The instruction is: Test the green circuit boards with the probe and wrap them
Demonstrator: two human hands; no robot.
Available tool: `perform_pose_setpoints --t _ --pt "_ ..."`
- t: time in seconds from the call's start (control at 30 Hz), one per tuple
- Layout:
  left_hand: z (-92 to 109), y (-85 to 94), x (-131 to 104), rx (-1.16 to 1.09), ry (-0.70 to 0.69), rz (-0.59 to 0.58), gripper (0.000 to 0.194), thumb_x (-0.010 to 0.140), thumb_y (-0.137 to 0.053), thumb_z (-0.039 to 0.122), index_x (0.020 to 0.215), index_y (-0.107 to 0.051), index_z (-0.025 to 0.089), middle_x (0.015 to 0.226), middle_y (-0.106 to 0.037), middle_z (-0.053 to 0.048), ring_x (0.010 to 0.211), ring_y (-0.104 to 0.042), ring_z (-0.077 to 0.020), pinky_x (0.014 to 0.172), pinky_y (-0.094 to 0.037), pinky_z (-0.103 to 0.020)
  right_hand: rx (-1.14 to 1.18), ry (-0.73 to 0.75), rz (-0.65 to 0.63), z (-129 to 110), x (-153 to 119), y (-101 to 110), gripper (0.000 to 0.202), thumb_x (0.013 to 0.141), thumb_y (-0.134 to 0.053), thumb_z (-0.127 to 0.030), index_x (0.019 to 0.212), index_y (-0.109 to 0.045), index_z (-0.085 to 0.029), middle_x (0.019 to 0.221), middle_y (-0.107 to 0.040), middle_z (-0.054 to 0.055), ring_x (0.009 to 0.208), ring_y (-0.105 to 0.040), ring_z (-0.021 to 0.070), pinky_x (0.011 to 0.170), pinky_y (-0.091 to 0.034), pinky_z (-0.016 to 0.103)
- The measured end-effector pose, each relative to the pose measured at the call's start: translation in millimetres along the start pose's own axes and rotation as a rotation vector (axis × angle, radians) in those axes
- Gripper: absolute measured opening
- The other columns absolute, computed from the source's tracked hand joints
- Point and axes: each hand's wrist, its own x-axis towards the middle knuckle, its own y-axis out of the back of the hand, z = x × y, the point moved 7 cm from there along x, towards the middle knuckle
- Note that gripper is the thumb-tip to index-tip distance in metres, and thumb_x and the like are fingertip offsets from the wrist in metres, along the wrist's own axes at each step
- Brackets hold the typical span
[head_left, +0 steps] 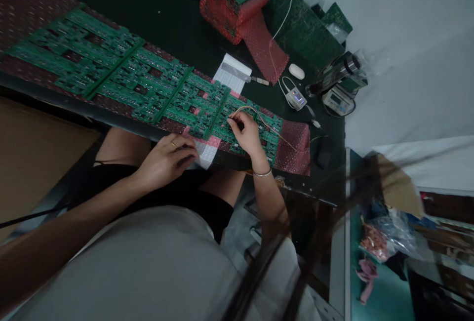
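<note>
A row of green circuit boards lies on red bubble wrap along the bench. My right hand is over the boards near the right end, thumb and forefinger pinched on the end of a thin pale cable. What sits at the cable's tip is hidden by the fingers. From there the cable arcs right across the bubble wrap. My left hand rests at the bench's front edge beside the boards, fingers loosely bent and slightly apart, holding nothing. White printed paper shows by its fingertips.
Behind the boards are a rolled red bubble-wrap bundle with boards, a brush-like tool, a white mouse-shaped object, a small lit meter and another display device. A green box stands at the back.
</note>
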Motion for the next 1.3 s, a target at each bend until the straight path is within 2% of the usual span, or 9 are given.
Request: perform_pose_setpoints --t 0.13,0.3,0.6,0.77,0.9,0.97,1.13,1.2,1.3 --pt "2.7 2.4 2.5 -0.005 -0.005 -0.01 0.024 0.105 -0.056 0.036 0.096 -0.077 0.027 0.11 -0.077 -0.006 0.104 -0.067 -0.0249 0.097 -0.056 -0.046 0.022 0.023 0.005 -1.5 -0.1 0.1 0.031 0.109 -0.055 -0.051 0.098 -0.065 -0.024 0.1 -0.073 0.005 0.093 -0.068 0.0186 0.093 -0.057 0.035" --pt "-0.5 2.1 3.3 0.032 -0.051 -0.024 0.026 0.105 -0.057 0.039 0.096 -0.08 0.03 0.1 -0.079 -0.004 0.093 -0.07 -0.0246 0.085 -0.058 -0.044 -0.008 0.01 -0.004 -1.9 -0.4 0.2 0.029 0.109 -0.054 -0.05 0.099 -0.065 -0.025 0.1 -0.072 0.004 0.093 -0.068 0.0189 0.094 -0.057 0.035" --pt "3.0 1.3 3.1 -0.029 0.016 -0.004 0.028 0.104 -0.054 0.037 0.089 -0.076 0.029 0.101 -0.079 -0.001 0.098 -0.069 -0.0224 0.093 -0.056 -0.044 -0.014 0.01 -0.003 -1.6 -0.7 -0.8 0.027 0.109 -0.055 -0.049 0.099 -0.065 -0.025 0.102 -0.072 0.005 0.096 -0.068 0.0201 0.095 -0.057 0.037" --pt "8.2 15.8 11.3 -0.097 0.058 -0.038 0.028 0.103 -0.054 0.039 0.088 -0.074 0.028 0.102 -0.078 -0.003 0.1 -0.068 -0.0231 0.095 -0.057 -0.044 -0.002 0.038 0.054 -6.3 -2.7 4.8 0.028 0.11 -0.053 -0.049 0.101 -0.065 -0.025 0.102 -0.072 0.006 0.1 -0.069 0.0206 0.097 -0.058 0.038" --pt "10.8 35.8 55.0 -0.138 0.068 0.033 0.029 0.102 -0.058 0.043 0.092 -0.076 0.023 0.111 -0.075 -0.006 0.108 -0.068 -0.0224 0.102 -0.056 -0.042 -0.005 -0.009 0.247 5.1 -4.3 18.0 0.032 0.11 -0.05 -0.053 0.104 -0.065 -0.025 0.103 -0.072 0.006 0.099 -0.07 0.0205 0.096 -0.058 0.039" --pt "5.3 31.3 91.3 -0.156 0.067 0.046 0.031 0.101 -0.058 0.042 0.093 -0.077 0.019 0.112 -0.074 -0.008 0.111 -0.068 -0.0227 0.108 -0.053 -0.042 0.026 -0.081 0.325 17.5 -4.9 21.7 0.033 0.109 -0.05 -0.055 0.103 -0.064 -0.025 0.102 -0.073 0.006 0.096 -0.07 0.0199 0.094 -0.059 0.038" --pt "-28.9 -24.9 178.5 -0.138 0.048 -0.127 0.022 0.084 -0.067 0.034 0.085 -0.078 0.016 0.099 -0.075 -0.009 0.104 -0.069 -0.027 0.106 -0.052 -0.045 0.129 -0.198 0.369 36.8 -4.9 20.6 0.037 0.105 -0.055 -0.057 0.101 -0.065 -0.022 0.103 -0.075 0.008 0.095 -0.071 0.0199 0.094 -0.059 0.038" --pt "-44.2 -43.4 196.2 -0.081 0.05 -0.18 0.019 0.082 -0.068 0.032 0.082 -0.078 0.016 0.098 -0.074 -0.009 0.106 -0.068 -0.0288 0.11 -0.05 -0.048 0.126 -0.207 0.37 37.4 -4.8 20.3 0.036 0.104 -0.056 -0.057 0.099 -0.065 -0.022 0.103 -0.076 0.008 0.095 -0.071 0.0199 0.094 -0.059 0.038" --pt "-58.6 -55.5 204.7 -0.027 0.039 -0.217 0.021 0.082 -0.068 0.033 0.083 -0.079 0.016 0.097 -0.074 -0.01 0.106 -0.066 -0.0299 0.114 -0.044 -0.052 0.11 -0.215 0.351 36.9 -4.1 18.8 0.034 0.106 -0.055 -0.054 0.098 -0.065 -0.023 0.103 -0.076 0.008 0.096 -0.071 0.0198 0.094 -0.059 0.037"
